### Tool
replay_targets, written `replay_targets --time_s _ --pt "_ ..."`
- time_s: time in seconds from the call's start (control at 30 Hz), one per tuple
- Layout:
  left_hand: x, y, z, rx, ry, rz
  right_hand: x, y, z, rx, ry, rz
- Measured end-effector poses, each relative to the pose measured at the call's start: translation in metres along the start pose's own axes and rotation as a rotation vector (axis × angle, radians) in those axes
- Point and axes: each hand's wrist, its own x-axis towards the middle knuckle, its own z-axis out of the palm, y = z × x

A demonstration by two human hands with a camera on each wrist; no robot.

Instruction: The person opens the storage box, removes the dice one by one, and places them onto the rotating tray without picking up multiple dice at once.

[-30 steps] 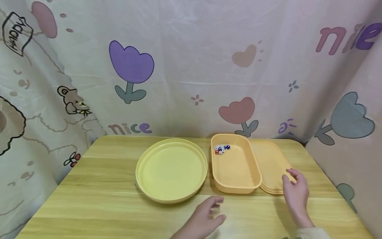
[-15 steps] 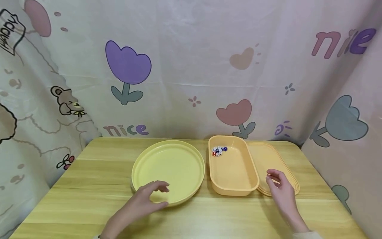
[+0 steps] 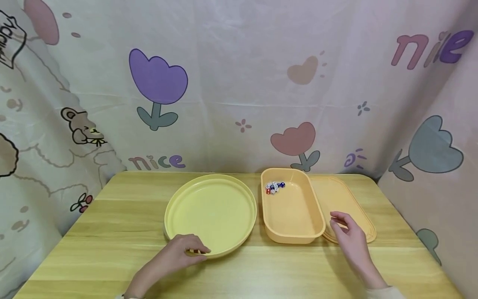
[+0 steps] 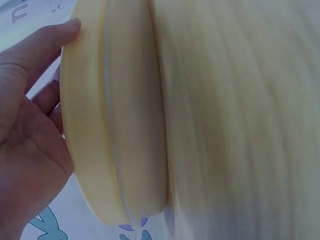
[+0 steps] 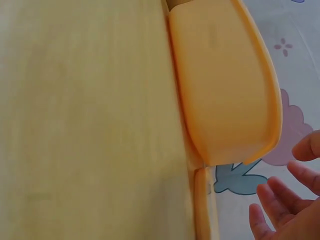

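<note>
Fingers point(image 3: 196, 248) of left hand point(image 3: 179, 251) curl over round yellow tray point(image 3: 210, 209) rim; right hand point(image 3: 349, 234) hovers loosely open by orange lid point(image 3: 345, 203). Dice point(image 3: 274, 187) show only overhead; wrist views blurred.

Left hand point(image 3: 185, 250) has swept across from mid-table and now grips the round yellow tray's point(image 3: 211, 211) near rim; right hand point(image 3: 349, 234) slid off the lid point(image 3: 345, 203) toward the box point(image 3: 291, 207)
</note>
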Motion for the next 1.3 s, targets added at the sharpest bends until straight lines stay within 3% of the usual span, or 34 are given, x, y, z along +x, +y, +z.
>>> replay_targets --time_s 0.17,0.37,0.53,0.7,0.97,1.3 --pt "0.000 -0.003 0.002 0.011 0.025 0.100 0.009 -0.012 -0.003 -0.032 -0.013 -0.067" --pt "0.000 -0.005 0.002 0.003 -0.019 0.088 0.032 -0.039 -0.008 -0.006 -0.048 -0.157" --pt "0.001 -0.004 -0.001 0.054 -0.042 0.101 0.070 -0.066 -0.006 -0.061 -0.176 -0.168" --pt "0.004 -0.004 -0.004 0.047 -0.064 0.100 0.109 -0.081 0.011 -0.032 -0.317 -0.121" --pt "0.007 -0.005 0.000 -0.050 -0.086 0.059 0.145 -0.077 0.047 0.046 -0.383 -0.026" --pt "0.005 -0.005 -0.002 -0.053 -0.080 0.037 0.154 -0.056 0.083 0.030 -0.339 0.006"
